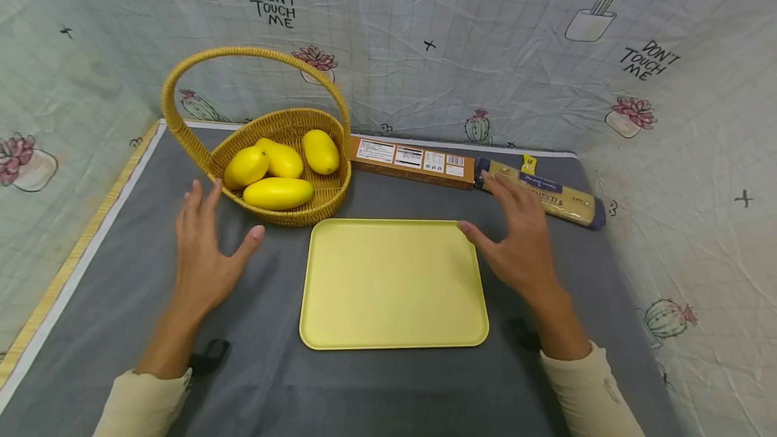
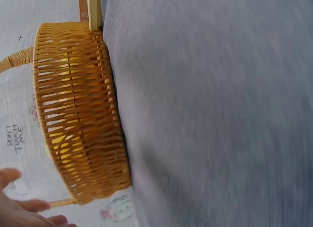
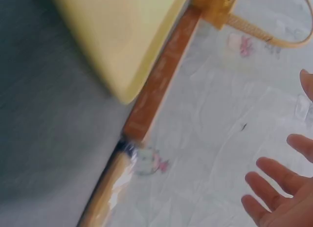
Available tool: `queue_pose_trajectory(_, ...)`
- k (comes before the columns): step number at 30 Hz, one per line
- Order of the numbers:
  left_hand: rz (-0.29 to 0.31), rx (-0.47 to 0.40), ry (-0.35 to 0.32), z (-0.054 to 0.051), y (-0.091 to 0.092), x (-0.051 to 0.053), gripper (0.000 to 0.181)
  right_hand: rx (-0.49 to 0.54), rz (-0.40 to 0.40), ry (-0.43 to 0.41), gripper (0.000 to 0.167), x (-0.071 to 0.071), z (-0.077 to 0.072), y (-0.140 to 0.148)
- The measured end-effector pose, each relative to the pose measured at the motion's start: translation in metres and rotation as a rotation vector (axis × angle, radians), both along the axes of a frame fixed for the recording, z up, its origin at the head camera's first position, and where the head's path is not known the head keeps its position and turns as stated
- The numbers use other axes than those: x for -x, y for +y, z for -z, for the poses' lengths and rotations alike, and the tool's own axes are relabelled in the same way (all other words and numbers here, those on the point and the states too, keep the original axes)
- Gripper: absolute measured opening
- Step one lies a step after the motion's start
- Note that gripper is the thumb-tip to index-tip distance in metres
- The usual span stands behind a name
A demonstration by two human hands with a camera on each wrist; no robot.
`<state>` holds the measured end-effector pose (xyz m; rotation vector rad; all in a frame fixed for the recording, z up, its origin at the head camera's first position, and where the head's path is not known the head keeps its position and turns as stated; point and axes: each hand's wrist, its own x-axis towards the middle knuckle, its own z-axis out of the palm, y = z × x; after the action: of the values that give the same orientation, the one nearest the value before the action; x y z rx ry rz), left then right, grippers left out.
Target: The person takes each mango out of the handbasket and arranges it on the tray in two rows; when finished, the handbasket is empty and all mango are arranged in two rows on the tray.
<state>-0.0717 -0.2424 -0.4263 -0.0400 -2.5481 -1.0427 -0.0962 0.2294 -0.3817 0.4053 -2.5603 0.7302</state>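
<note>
My left hand (image 1: pixel 205 258) hovers with spread fingers in front of the wicker basket (image 1: pixel 336 204), holding nothing. Inside the basket lie several smooth yellow fruits that look like mangoes (image 1: pixel 278 193). My right hand (image 1: pixel 523 245) is over the right edge of the yellow tray (image 1: pixel 394 285), its thumb near the tray's far right corner and its fingers apart. The tray lies flat between both hands. In the left wrist view the basket's woven side (image 2: pixel 80 114) shows, with yellow glimpsed through it. Fingers of the right hand (image 3: pixel 286 195) show loosely spread in the right wrist view.
Behind the tray a long brown box (image 1: pixel 413 162) with white labels lies along the table's back edge. A spaghetti packet (image 1: pixel 561 201) adjoins its right end, partly behind my right hand. The basket's tall handle (image 1: pixel 255 51) arches upward. A printed cloth (image 1: pixel 394 46) hangs behind the grey table (image 1: pixel 364 390).
</note>
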Motion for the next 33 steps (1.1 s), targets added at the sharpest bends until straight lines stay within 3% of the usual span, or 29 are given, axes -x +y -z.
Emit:
queue_pose_trajectory(4, -0.035, -0.148, -0.022, 0.002, 0.002, 0.004, 0.089, 0.052, -0.054, 0.006, 0.086, 0.003, -0.007, -0.016)
queue_pose_trajectory(12, -0.072, -0.423, -0.141, 0.006, -0.002, 0.018, 0.086, 0.084, -0.157, 0.021, 0.083, 0.009, -0.016, -0.047)
queue_pose_trajectory(19, -0.063, -0.551, -0.210, 0.010, -0.004, 0.031, 0.091, 0.099, -0.230, 0.049, 0.079, 0.017, -0.023, -0.072)
queue_pose_trajectory(33, -0.046, -0.805, -0.224, 0.012, -0.004, 0.047, 0.099, 0.130, -0.332, 0.097, 0.075, 0.028, -0.029, -0.111)
